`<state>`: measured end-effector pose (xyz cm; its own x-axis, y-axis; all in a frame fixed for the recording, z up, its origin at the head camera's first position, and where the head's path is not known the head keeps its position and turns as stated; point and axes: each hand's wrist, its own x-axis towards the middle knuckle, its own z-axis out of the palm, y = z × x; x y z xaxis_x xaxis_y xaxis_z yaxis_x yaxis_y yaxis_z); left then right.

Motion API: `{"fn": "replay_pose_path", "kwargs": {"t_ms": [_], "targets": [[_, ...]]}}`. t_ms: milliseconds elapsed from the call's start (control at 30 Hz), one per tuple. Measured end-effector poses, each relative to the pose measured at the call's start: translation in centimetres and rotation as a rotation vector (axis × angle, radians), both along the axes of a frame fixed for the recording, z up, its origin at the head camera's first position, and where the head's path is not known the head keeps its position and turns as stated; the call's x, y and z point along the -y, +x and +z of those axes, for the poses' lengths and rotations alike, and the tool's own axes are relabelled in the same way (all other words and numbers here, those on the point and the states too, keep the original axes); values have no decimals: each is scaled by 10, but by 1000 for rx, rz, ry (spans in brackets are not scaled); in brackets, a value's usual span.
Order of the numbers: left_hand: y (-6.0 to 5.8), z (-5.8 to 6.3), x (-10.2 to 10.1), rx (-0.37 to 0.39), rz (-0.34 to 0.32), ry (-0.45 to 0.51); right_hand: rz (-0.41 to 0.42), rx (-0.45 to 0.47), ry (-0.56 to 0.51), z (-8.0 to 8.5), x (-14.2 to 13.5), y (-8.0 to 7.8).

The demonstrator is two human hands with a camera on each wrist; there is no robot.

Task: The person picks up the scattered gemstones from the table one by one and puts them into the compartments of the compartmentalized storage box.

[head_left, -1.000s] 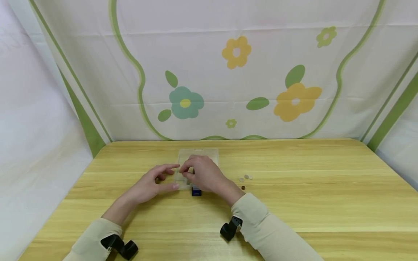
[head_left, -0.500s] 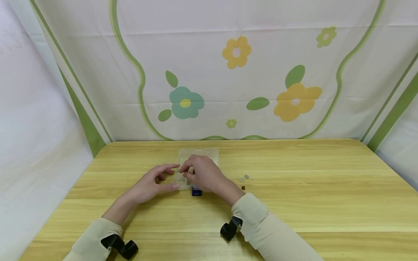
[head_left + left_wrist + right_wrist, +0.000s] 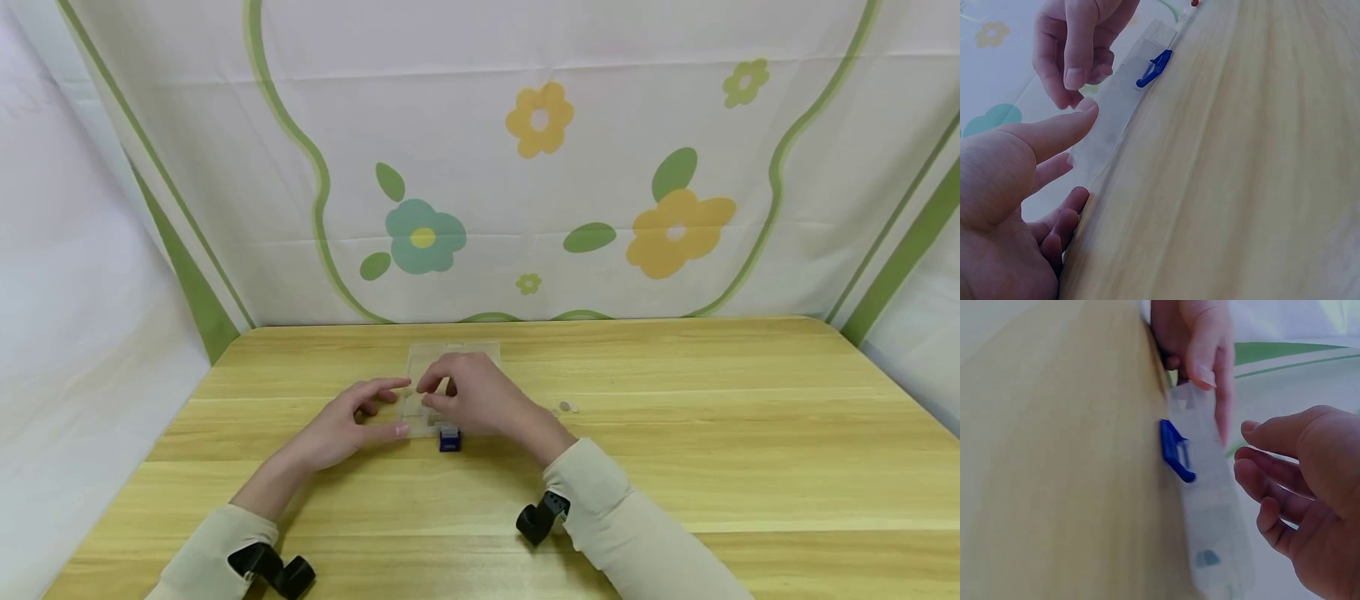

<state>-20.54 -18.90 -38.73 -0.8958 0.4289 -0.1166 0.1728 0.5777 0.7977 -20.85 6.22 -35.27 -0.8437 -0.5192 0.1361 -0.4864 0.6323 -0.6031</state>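
Discs [image 3: 565, 406] lay right of the box [image 3: 453, 351], table [image 3: 712, 450] stretching beyond, curtain [image 3: 480, 150] behind; your left hand [image 3: 343, 427] beside it and right hand [image 3: 480, 396] above had relaxed fingers.

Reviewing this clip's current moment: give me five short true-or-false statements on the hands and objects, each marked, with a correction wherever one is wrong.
1. The right hand is over the clear box. True.
2. A blue latch sits at the side of the box nearest the person. True.
3. The right hand is gripping the latch. False: its fingers are apart from the latch.
4. Nothing lies to the right of the box. False: small pale discs lie there on the table.
5. The left hand is at the box's left side. True.
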Motion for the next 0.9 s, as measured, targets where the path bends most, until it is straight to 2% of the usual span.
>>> {"fn": "replay_pose_path", "kwargs": {"t_ms": [133, 467, 700, 900], "targets": [[0, -1, 1, -5, 7, -10, -23, 26, -28, 6, -9, -1], [0, -1, 1, 4, 18, -10, -61, 14, -70, 15, -44, 5], [2, -1, 0, -8, -8, 18, -99, 5, -86, 16, -82, 15], [1, 0, 0, -15, -4, 8, -140, -19, -69, 11, -114, 22]]}}
